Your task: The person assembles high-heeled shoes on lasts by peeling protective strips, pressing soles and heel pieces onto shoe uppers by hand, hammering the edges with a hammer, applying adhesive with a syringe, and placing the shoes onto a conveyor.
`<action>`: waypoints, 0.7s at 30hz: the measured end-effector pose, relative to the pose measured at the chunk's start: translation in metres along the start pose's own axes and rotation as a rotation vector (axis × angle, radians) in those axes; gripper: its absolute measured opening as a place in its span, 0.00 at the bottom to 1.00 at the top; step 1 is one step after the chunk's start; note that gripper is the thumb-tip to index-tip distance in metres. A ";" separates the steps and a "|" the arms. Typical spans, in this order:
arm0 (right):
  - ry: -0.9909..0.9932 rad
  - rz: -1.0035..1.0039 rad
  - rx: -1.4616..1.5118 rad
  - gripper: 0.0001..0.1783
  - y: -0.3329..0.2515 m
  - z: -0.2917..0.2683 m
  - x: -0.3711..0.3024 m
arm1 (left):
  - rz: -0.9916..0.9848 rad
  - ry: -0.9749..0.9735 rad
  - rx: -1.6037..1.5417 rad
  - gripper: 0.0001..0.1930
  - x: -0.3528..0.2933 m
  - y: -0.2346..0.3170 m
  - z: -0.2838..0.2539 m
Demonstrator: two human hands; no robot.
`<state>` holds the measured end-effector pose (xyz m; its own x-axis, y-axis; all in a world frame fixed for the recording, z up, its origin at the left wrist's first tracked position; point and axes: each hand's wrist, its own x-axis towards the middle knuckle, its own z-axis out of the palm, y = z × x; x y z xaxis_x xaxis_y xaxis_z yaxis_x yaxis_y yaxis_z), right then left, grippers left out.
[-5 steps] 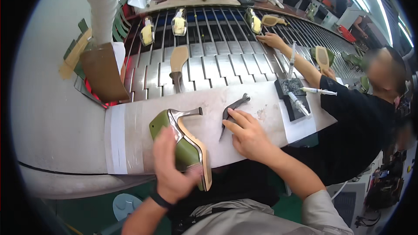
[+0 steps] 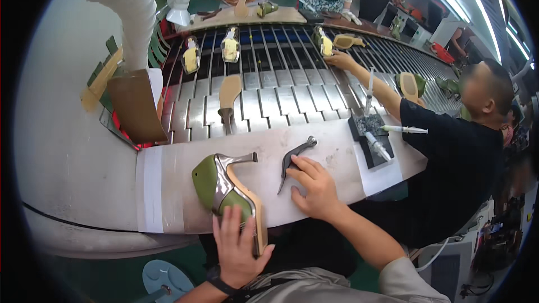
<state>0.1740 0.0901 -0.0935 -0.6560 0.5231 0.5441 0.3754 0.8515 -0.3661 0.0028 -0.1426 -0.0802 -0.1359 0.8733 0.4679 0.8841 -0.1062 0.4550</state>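
On the bench a green high-heeled shoe (image 2: 209,175) with metallic trim and a tan sole lies on its side, heel pointing right. My left hand (image 2: 238,249) rests on its toe end, fingers stretched flat over the green upper and thumb by the sole edge. The toe tip is partly covered by that hand. To the right lies a dark curved hand tool (image 2: 287,160) with a rounded metal head. Fingertips of my right hand (image 2: 317,188) touch its handle, with the thumb apart and not wrapped round it.
Beyond the bench (image 2: 185,191) runs a slatted metal conveyor (image 2: 269,113) carrying shoes and a heeled sole piece (image 2: 230,91). Syringes stand in a dark block (image 2: 359,129) at the right. A co-worker's arm (image 2: 373,81) reaches over the conveyor; a white hose (image 2: 137,28) hangs left.
My left hand has moved down and right along the shoe toward its toe end, and now lies still on it. The right hand stays at the tool. The whole view has shifted slightly.
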 end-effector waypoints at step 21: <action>-0.509 0.605 1.103 0.27 -0.025 -0.063 0.072 | -0.694 0.183 -0.978 0.32 -0.040 -0.056 -0.080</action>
<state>0.1591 0.1087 0.0024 -0.8338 0.5266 -0.1654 0.1307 -0.1027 -0.9861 -0.0772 -0.2100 -0.0637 -0.5780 0.8151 -0.0386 -0.1023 -0.0255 0.9944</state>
